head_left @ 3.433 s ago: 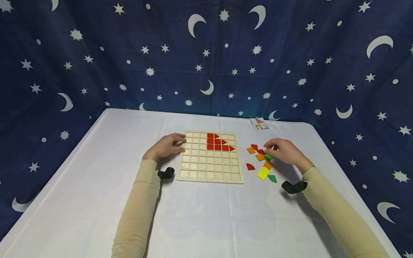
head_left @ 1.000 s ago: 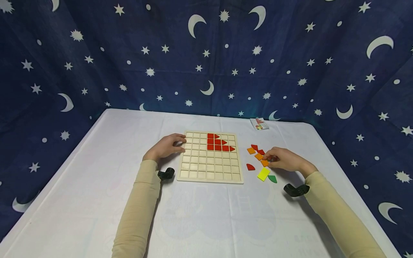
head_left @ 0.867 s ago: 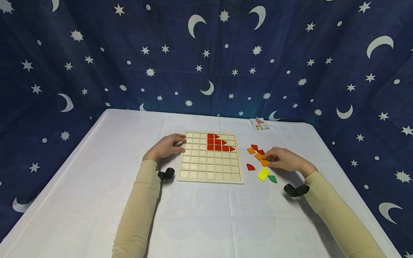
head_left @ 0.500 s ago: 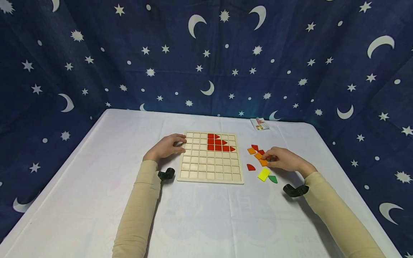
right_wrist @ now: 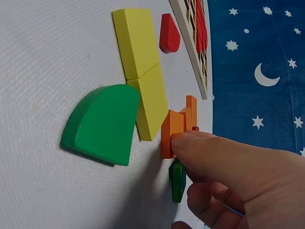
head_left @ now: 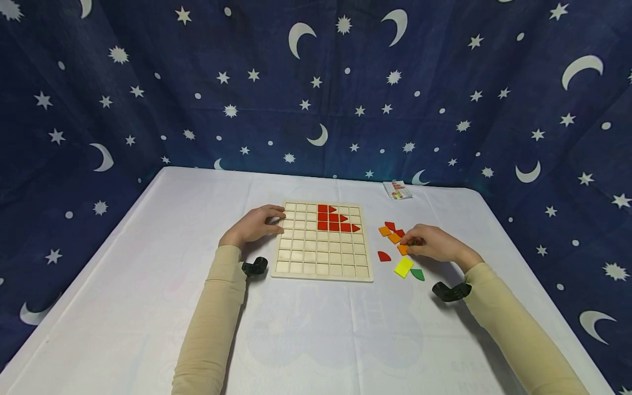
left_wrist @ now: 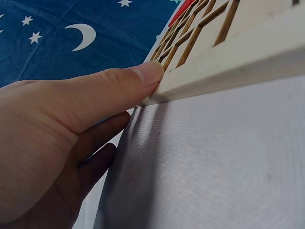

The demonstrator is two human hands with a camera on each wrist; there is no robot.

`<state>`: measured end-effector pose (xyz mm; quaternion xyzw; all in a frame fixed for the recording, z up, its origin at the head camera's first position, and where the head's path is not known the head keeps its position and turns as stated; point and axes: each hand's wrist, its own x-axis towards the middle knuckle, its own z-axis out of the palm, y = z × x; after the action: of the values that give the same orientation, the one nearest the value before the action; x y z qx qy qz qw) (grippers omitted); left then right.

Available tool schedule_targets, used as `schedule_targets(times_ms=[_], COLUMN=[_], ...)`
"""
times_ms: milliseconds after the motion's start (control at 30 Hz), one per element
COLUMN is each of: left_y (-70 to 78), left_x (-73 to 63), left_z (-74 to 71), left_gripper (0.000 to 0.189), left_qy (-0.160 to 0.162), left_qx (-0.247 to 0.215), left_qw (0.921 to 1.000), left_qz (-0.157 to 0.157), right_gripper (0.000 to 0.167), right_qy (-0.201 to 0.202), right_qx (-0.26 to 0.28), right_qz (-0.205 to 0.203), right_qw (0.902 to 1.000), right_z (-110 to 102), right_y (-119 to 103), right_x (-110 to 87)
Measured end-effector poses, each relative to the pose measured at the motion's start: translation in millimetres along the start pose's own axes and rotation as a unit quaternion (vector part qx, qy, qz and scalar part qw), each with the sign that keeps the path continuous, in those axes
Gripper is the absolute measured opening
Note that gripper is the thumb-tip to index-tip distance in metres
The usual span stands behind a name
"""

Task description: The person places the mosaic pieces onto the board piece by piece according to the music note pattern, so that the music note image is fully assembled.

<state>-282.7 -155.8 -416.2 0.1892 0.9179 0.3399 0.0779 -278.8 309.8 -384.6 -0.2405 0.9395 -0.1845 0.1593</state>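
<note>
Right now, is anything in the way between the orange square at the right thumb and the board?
Yes, a rounded red piece lies on the table, roughly between that orange square and the board.

A dark blue curtain (head_left: 276, 109) — printed with pale moons (head_left: 402, 24) and stars (head_left: 344, 24) — hangs behind and beside a white-covered table (head_left: 316, 340).

You have before you one gridded board (head_left: 303, 247), six red squares (head_left: 322, 217) and three pointed red tiles (head_left: 344, 218) on it, three loose red tiles (head_left: 384, 256), three orange squares (head_left: 384, 231), two yellow squares (right_wrist: 138, 43), two green tiles (right_wrist: 102, 126), one picture card (head_left: 397, 190), and two black wrist devices (head_left: 254, 266).
</note>
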Motion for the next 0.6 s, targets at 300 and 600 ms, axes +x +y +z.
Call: schedule_targets(times_ms=[300,600], left_y=[0.6,1.4], left_x=[0.0,-0.5], left_z=[-1.6,-0.7], left_gripper=[0.047,0.047], left_qy=[-0.002,-0.001], left_qx=[-0.001,-0.002], left_qw=[1.0000,1.0000], left_qz=[-0.002,-0.003], right_gripper=[0.029,0.026], right_qy=[-0.023,-0.010], right_qx=[0.003,-0.004], right_qz=[0.012,-0.002], right_qw=[0.9997,0.9999], right_z=[-2.3,-0.4], right_y=[-2.6,-3.2], right_x=[-0.1,0.4])
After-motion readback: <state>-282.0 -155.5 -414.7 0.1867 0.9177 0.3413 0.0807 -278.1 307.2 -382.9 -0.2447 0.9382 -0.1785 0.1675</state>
